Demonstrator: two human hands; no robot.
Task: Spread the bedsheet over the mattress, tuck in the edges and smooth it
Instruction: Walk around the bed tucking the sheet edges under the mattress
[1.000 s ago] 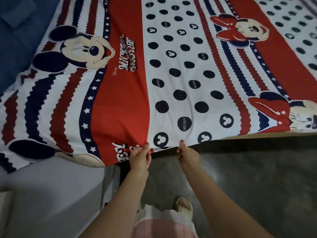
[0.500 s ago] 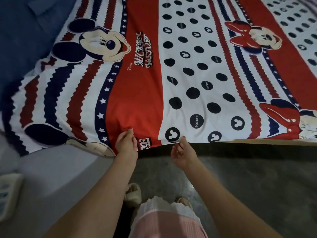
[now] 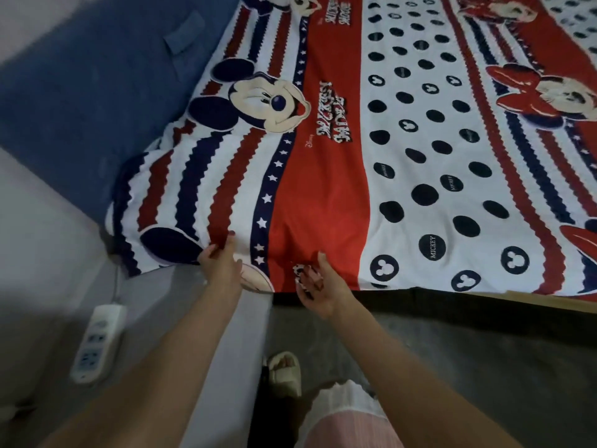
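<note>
A red, white and navy cartoon-mouse bedsheet [image 3: 323, 189] lies spread over the mattress, its near hem running along the bed's front edge. My left hand [image 3: 221, 265] pinches the hem near the striped left corner, thumb on top of the cloth. At the red band, my right hand [image 3: 318, 287] is palm up at the hem, its fingers curled round the cloth edge. The mattress itself is hidden under the sheet.
A blue padded headboard [image 3: 80, 101] stands at the left of the bed. A grey bedside surface [image 3: 48, 253] carries a white power strip [image 3: 98, 341] with its cable. The wooden bed frame [image 3: 549, 303] shows at the right. My sandalled foot [image 3: 286, 371] is on the dark floor.
Both hands and my view have shifted left along the hem towards the headboard corner. The right hand, open half a second ago, now curls round the edge at the red band.
</note>
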